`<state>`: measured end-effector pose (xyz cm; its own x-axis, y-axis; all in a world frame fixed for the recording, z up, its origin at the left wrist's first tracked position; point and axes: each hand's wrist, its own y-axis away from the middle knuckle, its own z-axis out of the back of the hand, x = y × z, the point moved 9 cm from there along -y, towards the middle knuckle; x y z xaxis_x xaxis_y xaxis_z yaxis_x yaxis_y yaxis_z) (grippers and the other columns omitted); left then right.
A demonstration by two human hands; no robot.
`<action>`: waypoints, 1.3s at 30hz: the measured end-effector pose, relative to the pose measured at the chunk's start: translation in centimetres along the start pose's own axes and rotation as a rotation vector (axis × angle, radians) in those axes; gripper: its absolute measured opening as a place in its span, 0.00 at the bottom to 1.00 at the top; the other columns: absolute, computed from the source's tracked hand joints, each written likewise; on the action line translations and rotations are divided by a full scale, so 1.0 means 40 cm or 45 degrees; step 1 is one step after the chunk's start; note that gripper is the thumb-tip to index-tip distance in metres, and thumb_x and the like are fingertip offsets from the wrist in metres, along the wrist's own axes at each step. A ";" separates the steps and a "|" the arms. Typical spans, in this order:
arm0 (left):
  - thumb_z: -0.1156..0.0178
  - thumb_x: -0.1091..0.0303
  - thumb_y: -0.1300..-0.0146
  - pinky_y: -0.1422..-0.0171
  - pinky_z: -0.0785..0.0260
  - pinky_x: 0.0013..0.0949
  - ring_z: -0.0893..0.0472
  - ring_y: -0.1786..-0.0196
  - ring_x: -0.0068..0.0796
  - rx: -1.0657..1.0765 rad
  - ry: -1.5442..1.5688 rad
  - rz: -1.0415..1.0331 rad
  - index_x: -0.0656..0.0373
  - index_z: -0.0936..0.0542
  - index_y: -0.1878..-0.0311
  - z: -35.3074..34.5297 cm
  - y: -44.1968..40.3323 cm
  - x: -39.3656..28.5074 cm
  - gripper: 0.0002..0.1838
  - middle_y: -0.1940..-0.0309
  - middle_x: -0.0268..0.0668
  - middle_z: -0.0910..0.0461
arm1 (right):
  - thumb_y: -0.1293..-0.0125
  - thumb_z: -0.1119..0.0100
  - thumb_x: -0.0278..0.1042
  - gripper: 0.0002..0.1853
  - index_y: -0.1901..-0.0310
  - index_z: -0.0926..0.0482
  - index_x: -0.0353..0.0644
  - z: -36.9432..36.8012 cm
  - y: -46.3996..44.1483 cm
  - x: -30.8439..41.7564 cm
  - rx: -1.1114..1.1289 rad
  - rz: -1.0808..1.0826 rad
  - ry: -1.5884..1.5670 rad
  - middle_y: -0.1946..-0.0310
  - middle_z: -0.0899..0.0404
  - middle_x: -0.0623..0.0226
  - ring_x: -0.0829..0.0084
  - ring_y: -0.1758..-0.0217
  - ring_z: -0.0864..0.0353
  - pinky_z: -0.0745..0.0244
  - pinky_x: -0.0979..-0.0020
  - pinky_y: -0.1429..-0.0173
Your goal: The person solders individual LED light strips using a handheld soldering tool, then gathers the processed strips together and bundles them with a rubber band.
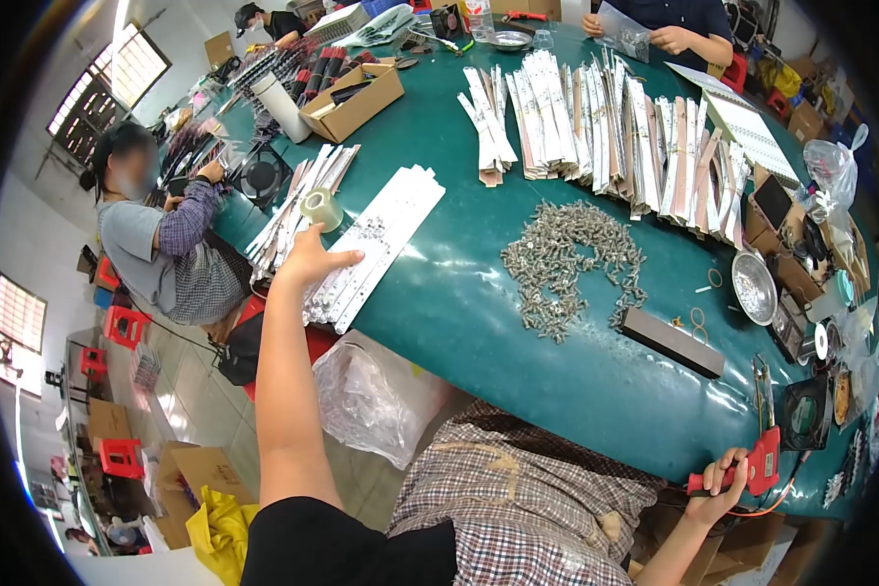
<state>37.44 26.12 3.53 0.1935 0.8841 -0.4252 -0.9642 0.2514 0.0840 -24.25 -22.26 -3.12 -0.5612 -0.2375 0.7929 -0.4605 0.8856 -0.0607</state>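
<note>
My left hand (314, 256) reaches over the left part of the green table, fingers apart, at a roll of clear tape (320, 208) and beside a stack of white strips (400, 210). Small metal pieces (369, 229) lie on the strips. At the table's front right edge, my right hand (721, 483) is wrapped round the red handle of a soldering-gun-like tool (767, 459). A large pile of small metal parts (557, 254) lies mid-table, with a dark grey bar (672, 342) to its right.
Bundles of strips (596, 122) line the far side. Scissors (710, 281), a metal bowl (754, 287) and boxes crowd the right. A cardboard box (361, 103) stands back left. Co-workers sit at left (132, 234) and across (674, 29). A plastic bag (376, 391) hangs below the front edge.
</note>
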 end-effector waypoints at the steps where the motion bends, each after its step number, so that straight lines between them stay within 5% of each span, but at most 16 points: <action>1: 0.19 0.41 0.62 0.27 0.34 0.44 0.27 0.31 0.56 0.014 -0.062 0.015 0.76 0.34 0.30 -0.006 0.008 -0.005 0.62 0.35 0.66 0.29 | 0.21 0.53 0.35 0.10 0.52 0.30 0.37 -0.002 -0.001 -0.002 0.007 -0.003 -0.004 0.66 0.31 0.66 0.87 0.86 0.45 0.42 0.83 0.80; 18: 0.18 0.43 0.64 0.24 0.39 0.43 0.33 0.27 0.55 -0.059 -0.286 0.116 0.74 0.41 0.26 0.014 0.049 -0.066 0.67 0.30 0.61 0.36 | 0.21 0.54 0.35 0.10 0.53 0.31 0.36 -0.001 0.001 0.001 -0.005 -0.009 -0.042 0.66 0.30 0.64 0.87 0.86 0.44 0.42 0.82 0.81; 23: 0.20 0.43 0.58 0.29 0.35 0.46 0.29 0.32 0.55 -0.318 -0.476 -0.054 0.65 0.34 0.29 0.057 0.055 -0.177 0.56 0.33 0.56 0.32 | 0.21 0.54 0.35 0.09 0.53 0.31 0.37 -0.005 0.008 0.002 -0.033 -0.004 -0.039 0.66 0.30 0.64 0.87 0.87 0.44 0.43 0.82 0.83; 27: 0.28 0.42 0.45 0.31 0.33 0.46 0.26 0.34 0.52 -0.364 -0.127 -0.442 0.70 0.27 0.35 0.021 -0.058 -0.385 0.46 0.39 0.58 0.25 | 0.21 0.52 0.36 0.09 0.53 0.31 0.38 -0.039 0.002 0.002 0.014 -0.043 -0.063 0.66 0.30 0.65 0.87 0.86 0.43 0.42 0.83 0.82; 33: 0.37 0.31 0.45 0.42 0.24 0.48 0.15 0.47 0.54 -0.020 -0.069 -0.089 0.71 0.15 0.53 -0.196 -0.373 -0.608 0.43 0.52 0.54 0.14 | 0.23 0.53 0.36 0.09 0.53 0.32 0.38 -0.023 0.012 0.003 -0.136 -0.014 -0.053 0.68 0.30 0.64 0.86 0.88 0.45 0.43 0.81 0.85; 37: 0.35 0.30 0.46 0.37 0.25 0.43 0.20 0.36 0.44 0.120 -0.049 0.111 0.59 0.15 0.44 -0.311 -0.468 -0.628 0.41 0.42 0.50 0.18 | 0.24 0.52 0.36 0.09 0.53 0.32 0.38 -0.015 0.017 0.004 -0.201 -0.003 -0.016 0.69 0.29 0.64 0.85 0.89 0.44 0.42 0.80 0.85; 39: 0.32 0.38 0.46 0.45 0.22 0.47 0.14 0.49 0.48 0.093 0.017 0.088 0.60 0.15 0.47 -0.322 -0.474 -0.634 0.35 0.53 0.50 0.14 | 0.24 0.52 0.37 0.10 0.54 0.32 0.38 -0.017 0.018 0.003 -0.230 0.004 -0.001 0.69 0.29 0.64 0.85 0.89 0.45 0.42 0.80 0.85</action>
<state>48.49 -6.13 1.13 0.1244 0.8952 -0.4279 -0.9594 0.2186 0.1784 -24.18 -21.38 -2.66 -0.5632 -0.2351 0.7922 -0.3276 0.9436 0.0471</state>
